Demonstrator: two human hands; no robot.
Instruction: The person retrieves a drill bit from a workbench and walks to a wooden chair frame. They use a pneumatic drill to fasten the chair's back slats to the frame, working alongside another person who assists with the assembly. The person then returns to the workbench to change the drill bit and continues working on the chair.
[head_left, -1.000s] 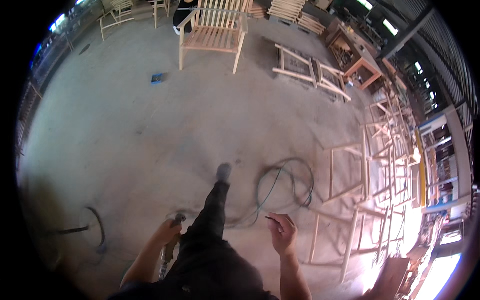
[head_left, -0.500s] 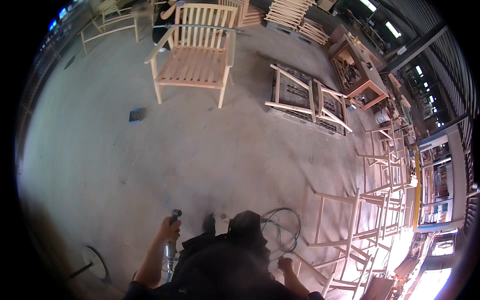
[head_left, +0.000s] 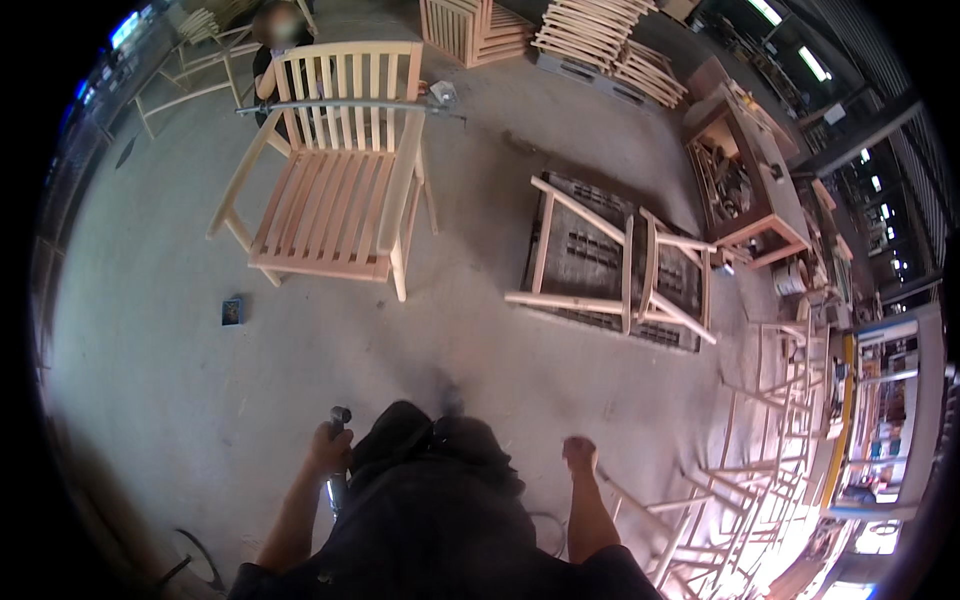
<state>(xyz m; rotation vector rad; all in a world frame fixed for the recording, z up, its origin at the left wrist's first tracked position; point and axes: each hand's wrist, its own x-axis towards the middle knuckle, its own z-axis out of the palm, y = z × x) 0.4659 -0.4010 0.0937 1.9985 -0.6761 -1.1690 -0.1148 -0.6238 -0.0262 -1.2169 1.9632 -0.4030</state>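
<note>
My left hand [head_left: 328,449] is closed around a hand-held air tool [head_left: 340,415]; its dark head sticks up above the fist and a silver lower part shows below. On the other side of my body, my right hand [head_left: 579,455] is held out with the fingers curled in, and whatever they may hold is hidden. Ahead to the left stands a slatted wooden armchair [head_left: 325,205]. A long metal bar clamp [head_left: 345,104] lies across its backrest. On the floor before the chair is a small blue box [head_left: 232,311].
A person [head_left: 268,62] is behind the armchair. Wooden frames [head_left: 570,301] lie on a dark pallet [head_left: 590,245] to the right. Several chair frames [head_left: 745,490] crowd the right side, near a wooden workbench [head_left: 760,205]. Slatted parts [head_left: 590,30] are stacked at the back.
The armchair, blue box and pallet now appear nearer and lower in view. My right hand has swung forward; the left still holds the air tool. The hose coil has mostly left view.
</note>
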